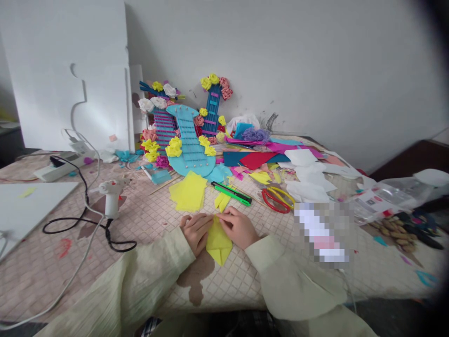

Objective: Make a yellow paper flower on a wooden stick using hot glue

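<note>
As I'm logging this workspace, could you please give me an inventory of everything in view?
Folded paper: one, yellow, front centre
Paper stack: one, yellow, centre
Utility knife: one, green-black, centre
Handled tools: count unclear, red and yellow, right of knife
Glue gun: one, white, left
Cords: several, black or white, left
Power strip: one, white, far left
Boards: at least two, white, left
Flower-trimmed stringed models: at least three, mainly blue, back
Yarn bundle: one, purple, back
Scraps: many, mixed colours, rear right
Plastic packaging: count unclear, clear, right
Pixelated item: one, pale, right
Table: one, pale lattice, beneath
Wall: grey-white, back
Sleeves: two, pale green, front
Left grip: one, bare hand, on folded paper
Right grip: one, bare hand, on folded paper
</note>
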`<state>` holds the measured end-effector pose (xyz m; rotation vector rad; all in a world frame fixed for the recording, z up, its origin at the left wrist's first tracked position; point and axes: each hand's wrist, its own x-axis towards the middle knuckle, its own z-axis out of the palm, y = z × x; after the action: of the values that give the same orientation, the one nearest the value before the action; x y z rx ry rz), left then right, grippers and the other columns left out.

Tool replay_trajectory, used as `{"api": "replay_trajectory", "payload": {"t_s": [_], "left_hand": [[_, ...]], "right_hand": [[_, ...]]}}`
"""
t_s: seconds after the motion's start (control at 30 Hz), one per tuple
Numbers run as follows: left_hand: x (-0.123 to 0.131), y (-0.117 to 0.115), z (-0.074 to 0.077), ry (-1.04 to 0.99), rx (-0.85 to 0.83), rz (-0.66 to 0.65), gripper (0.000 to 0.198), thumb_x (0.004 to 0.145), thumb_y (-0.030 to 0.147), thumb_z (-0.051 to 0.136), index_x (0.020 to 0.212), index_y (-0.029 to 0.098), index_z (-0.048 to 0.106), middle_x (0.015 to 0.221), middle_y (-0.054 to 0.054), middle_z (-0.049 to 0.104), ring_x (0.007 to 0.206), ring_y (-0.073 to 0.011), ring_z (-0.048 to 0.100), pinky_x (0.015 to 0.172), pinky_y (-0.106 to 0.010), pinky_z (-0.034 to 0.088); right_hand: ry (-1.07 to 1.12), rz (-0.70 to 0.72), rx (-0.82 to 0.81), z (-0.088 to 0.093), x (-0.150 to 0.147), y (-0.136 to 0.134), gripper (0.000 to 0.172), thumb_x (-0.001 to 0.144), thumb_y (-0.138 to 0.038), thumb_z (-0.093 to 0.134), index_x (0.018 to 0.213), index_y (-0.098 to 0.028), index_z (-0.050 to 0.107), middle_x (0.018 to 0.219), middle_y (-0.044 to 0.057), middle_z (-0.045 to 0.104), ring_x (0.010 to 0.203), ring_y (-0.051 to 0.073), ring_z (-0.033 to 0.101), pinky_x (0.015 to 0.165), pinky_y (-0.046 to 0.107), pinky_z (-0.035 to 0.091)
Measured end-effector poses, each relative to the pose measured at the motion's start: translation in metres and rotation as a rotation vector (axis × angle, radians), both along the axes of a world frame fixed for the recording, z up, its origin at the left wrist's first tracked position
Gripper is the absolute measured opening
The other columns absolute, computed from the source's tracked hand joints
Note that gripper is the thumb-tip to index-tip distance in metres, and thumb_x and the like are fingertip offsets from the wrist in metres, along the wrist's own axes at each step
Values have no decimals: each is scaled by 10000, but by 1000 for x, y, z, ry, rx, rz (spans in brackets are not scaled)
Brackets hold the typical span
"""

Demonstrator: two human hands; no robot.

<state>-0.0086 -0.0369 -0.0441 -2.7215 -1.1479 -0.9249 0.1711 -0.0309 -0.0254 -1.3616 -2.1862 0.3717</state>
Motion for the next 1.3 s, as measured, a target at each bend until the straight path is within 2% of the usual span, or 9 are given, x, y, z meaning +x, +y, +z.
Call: {"api": "replay_trajectory", "payload": {"t_s": [0.27, 0.4, 0.67, 0.9, 1.03, 1.13, 1.3], "left_hand": [[-1, 2, -3, -21, 29, 2, 335, 756, 207, 364, 1020, 188, 570, 1068, -69, 589, 1014, -231, 474, 767, -386, 324], [-2, 3, -2, -28, 52, -21, 324, 765, 208, 367, 1022, 184, 561, 1056, -61, 584, 994, -238, 460, 767, -387, 328], [-1, -2, 0, -15, 108, 19, 291, 750, 191, 413, 1000, 233, 556, 986, -10, 614, 927, -204, 468, 782, -394, 269], [-5, -5, 4, -46, 129, 8, 195, 739, 178, 442, 852, 237, 589, 807, 19, 645, 816, -168, 517, 777, -380, 269], [-6, -5, 7, -51, 117, -4, 172, 736, 174, 451, 825, 229, 588, 796, 23, 645, 804, -158, 530, 768, -364, 277], [-6, -4, 7, -60, 102, -4, 160, 733, 173, 458, 810, 221, 590, 794, 16, 643, 826, -161, 532, 765, -358, 280], [-6, -2, 6, -87, 63, 1, 181, 739, 159, 434, 801, 201, 599, 827, -14, 646, 863, -174, 530, 776, -360, 297]], "right_hand": [[-121, 67, -3, 2, -3, 4, 367, 763, -144, 431, 1100, -246, 533, 873, 43, 499, 780, 133, 502, 694, 240, 398], [-178, 70, -8, 4, -3, 4, 362, 768, -151, 435, 1101, -255, 533, 847, 41, 487, 766, 134, 496, 676, 240, 385], [-191, 50, 2, 3, -4, 4, 310, 787, -188, 436, 1061, -264, 562, 828, 38, 481, 737, 132, 495, 652, 241, 375], [-137, 50, 28, -1, -4, 5, 289, 790, -195, 442, 1035, -252, 584, 800, 44, 486, 713, 134, 497, 639, 245, 390], [4, 60, 24, -2, -1, 6, 300, 771, -162, 453, 1030, -237, 585, 820, 43, 516, 736, 132, 509, 661, 240, 409], [125, -15, 2, -4, 2, 7, 290, 780, -162, 431, 1027, -188, 581, 839, 54, 546, 724, 128, 520, 651, 237, 422], [155, -60, -23, -5, 1, 3, 185, 747, -203, 493, 866, -182, 633, 778, 46, 558, 682, 132, 525, 636, 248, 431]]}}
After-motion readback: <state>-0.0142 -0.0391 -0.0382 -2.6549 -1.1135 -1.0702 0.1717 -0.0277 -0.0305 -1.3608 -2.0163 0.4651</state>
